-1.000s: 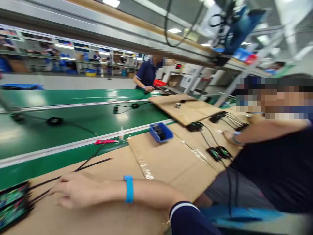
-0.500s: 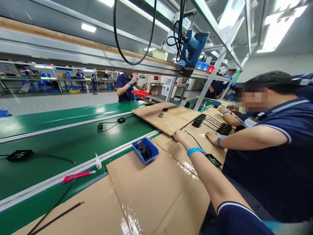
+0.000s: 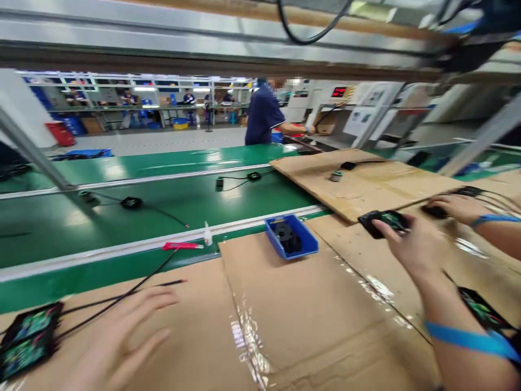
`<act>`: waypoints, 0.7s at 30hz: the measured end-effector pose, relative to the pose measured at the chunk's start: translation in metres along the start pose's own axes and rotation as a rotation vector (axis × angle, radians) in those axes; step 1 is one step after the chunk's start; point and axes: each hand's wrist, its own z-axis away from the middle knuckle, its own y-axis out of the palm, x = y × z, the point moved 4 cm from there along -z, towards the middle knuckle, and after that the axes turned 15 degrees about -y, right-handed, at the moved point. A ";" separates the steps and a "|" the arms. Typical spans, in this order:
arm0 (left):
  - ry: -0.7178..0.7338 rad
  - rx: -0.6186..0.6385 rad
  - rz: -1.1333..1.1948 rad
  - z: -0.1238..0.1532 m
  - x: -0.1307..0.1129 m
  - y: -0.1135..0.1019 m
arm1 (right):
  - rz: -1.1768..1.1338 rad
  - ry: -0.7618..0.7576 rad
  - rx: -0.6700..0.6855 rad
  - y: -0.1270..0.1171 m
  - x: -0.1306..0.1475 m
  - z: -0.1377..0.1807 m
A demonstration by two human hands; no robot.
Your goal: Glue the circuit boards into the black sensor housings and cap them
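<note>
My right hand [image 3: 423, 247] grips a small black case with a circuit board [image 3: 382, 221] just above the cardboard, thumb on its near side. A black cable seems to run from that case to the upper right. My left hand [image 3: 126, 331], blurred, hovers over the cardboard at lower left with its fingers apart and nothing in them. Beside it lie two open black cases with green circuit boards [image 3: 30, 336], and black cables [image 3: 118, 298] stretch from them. A blue bin [image 3: 291, 239] of black parts stands between my hands.
A co-worker's hand [image 3: 458, 209] touches black parts at the right. Another open case [image 3: 484, 309] lies near my right forearm. A raised cardboard sheet [image 3: 366, 179] borders the green conveyor [image 3: 183, 209]. A red cutter [image 3: 181, 246] and small white bottle [image 3: 208, 234] lie along its edge.
My view has swung left. My right hand has left the raised cardboard's corner and now holds a black case. My left hand and the two open cases have come into view.
</note>
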 end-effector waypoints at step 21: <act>-0.544 0.211 0.955 0.017 0.065 0.055 | -0.518 -1.013 0.326 0.023 0.189 0.254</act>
